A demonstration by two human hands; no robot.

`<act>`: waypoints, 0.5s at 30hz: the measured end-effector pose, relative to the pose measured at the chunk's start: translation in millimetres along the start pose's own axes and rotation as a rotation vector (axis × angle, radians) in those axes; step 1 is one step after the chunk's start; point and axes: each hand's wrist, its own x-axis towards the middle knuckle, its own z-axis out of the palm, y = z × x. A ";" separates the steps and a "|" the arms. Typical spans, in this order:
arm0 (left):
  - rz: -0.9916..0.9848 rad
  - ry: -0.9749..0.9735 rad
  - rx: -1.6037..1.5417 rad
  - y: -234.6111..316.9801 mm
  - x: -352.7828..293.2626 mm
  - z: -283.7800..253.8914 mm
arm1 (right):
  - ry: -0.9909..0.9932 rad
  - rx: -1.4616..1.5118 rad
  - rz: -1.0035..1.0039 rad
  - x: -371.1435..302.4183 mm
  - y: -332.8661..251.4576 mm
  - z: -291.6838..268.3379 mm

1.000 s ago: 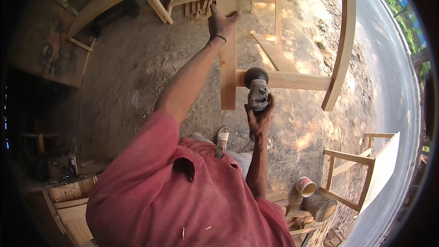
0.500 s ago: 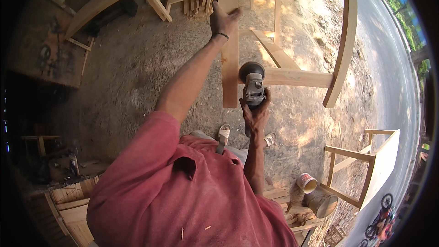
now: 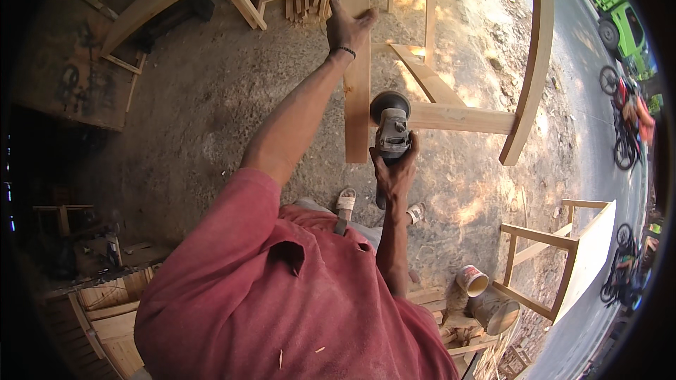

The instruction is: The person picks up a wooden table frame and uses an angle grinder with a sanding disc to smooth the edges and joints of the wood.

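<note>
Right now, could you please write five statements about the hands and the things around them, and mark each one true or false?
1. The right hand holds a power tool. True.
2. The shirt is blue. False: it is red.
3. The left hand is on a board. True.
4. The wristband is on the right wrist. False: it is on the left wrist.
5. The truck on the road is green. True.
</note>
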 end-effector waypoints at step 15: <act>-0.019 -0.007 0.024 -2.5 1.9 0.5 | 0.012 -0.050 0.054 -31.5 38.8 -1.4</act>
